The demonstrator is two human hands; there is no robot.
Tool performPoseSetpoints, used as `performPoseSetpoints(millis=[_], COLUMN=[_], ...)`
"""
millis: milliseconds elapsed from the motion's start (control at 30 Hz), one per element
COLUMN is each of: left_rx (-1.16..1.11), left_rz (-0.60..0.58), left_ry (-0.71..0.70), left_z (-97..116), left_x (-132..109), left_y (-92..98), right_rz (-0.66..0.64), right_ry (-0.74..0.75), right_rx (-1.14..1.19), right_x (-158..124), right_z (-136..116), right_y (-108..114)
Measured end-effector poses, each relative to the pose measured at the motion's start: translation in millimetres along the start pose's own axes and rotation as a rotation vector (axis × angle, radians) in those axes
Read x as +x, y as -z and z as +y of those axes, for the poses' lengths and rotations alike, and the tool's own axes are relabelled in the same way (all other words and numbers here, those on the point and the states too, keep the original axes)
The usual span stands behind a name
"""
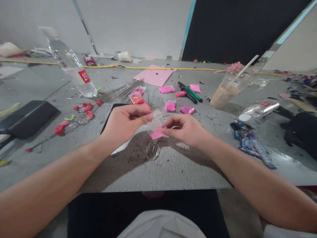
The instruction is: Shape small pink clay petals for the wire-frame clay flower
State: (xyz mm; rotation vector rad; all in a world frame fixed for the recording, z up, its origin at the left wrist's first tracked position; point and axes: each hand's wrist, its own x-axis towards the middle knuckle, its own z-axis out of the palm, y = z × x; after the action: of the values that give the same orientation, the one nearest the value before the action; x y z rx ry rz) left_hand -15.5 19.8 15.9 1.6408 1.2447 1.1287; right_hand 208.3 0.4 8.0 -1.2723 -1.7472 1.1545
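Presently, I find the left fingers (148, 118) pinching the clear bag (155, 121) near its top and the right fingers (171, 133) closed on its side, above the counter (158, 177). I judge its pink filling (157, 134) not yet out; the wire ring (153, 151) lies bare, pink packets (170, 106) beyond.

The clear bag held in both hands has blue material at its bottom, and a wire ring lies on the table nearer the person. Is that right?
The colour is wrong: the head view shows that the material in the bottom of the clear bag is pink. The left hand and right hand hold it, and the wire ring lies on the table nearer the person.
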Motion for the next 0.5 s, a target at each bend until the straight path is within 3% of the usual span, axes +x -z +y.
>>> performPoseSetpoints(millis=[133, 233, 367, 500], left_rx=[0.083, 0.030, -0.069, -0.179], left_rz=[-0.105, -0.178, -0.188, -0.227], left_ry=[-0.068, -0.044, -0.016, -0.027], left_z=[0.5, -1.0, -2.8, -4.2], left_x=[-3.6, -3.7, -0.7, -1.4], left_y=[0.0, -0.6, -0.4, -2.2], right_rz=[-0.014, 0.074, 0.171, 0.100], right_ry=[0.067, 0.162, 0.200, 0.220], right_rx=[0.005, 0.067, 0.158, 0.227], right_x=[-2.7, -4.5, -4.1, -3.1], right_z=[-3.6, -4.8, -2.4, 1.4], right_y=[-2.4, -4.1, -3.5, -4.6])
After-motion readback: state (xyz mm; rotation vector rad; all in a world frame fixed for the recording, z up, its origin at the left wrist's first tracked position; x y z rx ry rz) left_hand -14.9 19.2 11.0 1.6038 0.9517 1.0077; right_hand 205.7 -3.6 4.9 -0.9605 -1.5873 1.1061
